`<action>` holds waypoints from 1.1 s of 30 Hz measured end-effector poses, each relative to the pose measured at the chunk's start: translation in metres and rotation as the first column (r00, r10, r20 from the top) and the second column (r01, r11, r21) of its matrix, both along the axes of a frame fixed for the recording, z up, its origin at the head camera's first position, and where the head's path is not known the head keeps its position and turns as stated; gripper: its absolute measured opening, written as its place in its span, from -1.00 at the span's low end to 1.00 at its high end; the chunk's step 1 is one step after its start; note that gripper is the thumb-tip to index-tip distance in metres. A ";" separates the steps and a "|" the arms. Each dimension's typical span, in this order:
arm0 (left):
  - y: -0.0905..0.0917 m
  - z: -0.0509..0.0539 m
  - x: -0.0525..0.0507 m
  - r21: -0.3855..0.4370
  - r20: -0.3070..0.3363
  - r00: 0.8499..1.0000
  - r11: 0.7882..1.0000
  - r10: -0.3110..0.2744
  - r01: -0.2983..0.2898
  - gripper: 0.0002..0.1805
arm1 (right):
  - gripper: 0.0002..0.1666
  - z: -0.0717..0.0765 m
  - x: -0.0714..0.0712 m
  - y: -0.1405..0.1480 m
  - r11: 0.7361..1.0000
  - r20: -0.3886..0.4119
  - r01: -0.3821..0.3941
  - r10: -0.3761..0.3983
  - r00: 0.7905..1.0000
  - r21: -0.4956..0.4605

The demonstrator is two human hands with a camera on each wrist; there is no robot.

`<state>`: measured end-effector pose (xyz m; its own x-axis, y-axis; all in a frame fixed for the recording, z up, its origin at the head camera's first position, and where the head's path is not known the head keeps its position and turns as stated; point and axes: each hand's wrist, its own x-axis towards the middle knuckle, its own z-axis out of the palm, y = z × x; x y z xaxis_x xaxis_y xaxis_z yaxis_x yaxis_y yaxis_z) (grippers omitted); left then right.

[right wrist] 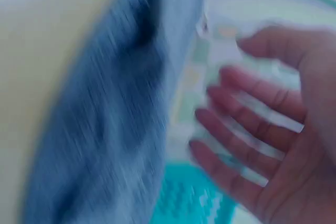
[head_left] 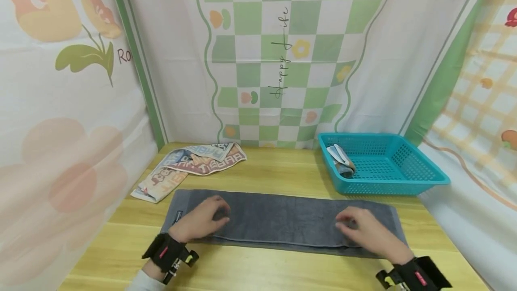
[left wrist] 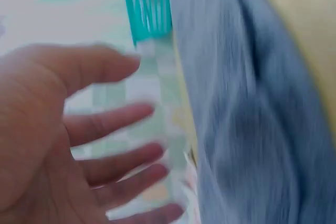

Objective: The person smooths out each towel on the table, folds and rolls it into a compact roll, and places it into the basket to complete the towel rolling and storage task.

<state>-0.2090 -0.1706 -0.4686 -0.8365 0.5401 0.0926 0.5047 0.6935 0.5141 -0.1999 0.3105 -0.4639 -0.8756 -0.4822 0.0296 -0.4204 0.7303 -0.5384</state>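
Note:
A dark grey towel (head_left: 278, 219) lies folded into a long strip across the table, its folded edge running along the near side. Over its left part hovers my left hand (head_left: 203, 219), fingers loosely bent and holding nothing. My right hand (head_left: 363, 228) is above the towel's right part, likewise with nothing in it. In the left wrist view the fingers of the left hand (left wrist: 100, 140) are spread apart from the towel (left wrist: 236, 119). The right wrist view, blurred, has the right hand (right wrist: 268, 119) relaxed beside the towel (right wrist: 115, 98).
A patterned towel (head_left: 198, 160) with coloured lettering lies crumpled at the back left. At the back right stands a turquoise plastic basket (head_left: 387, 187), with a small rolled cloth (head_left: 341, 160) at its left side. Printed curtains (head_left: 282, 57) enclose the wooden table (head_left: 250, 268).

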 end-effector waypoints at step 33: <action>0.062 -0.002 -0.091 -0.307 0.239 0.961 0.950 0.140 -0.062 -0.22 | 0.20 -0.038 -0.034 0.109 0.970 0.023 0.155 -0.162 0.986 0.188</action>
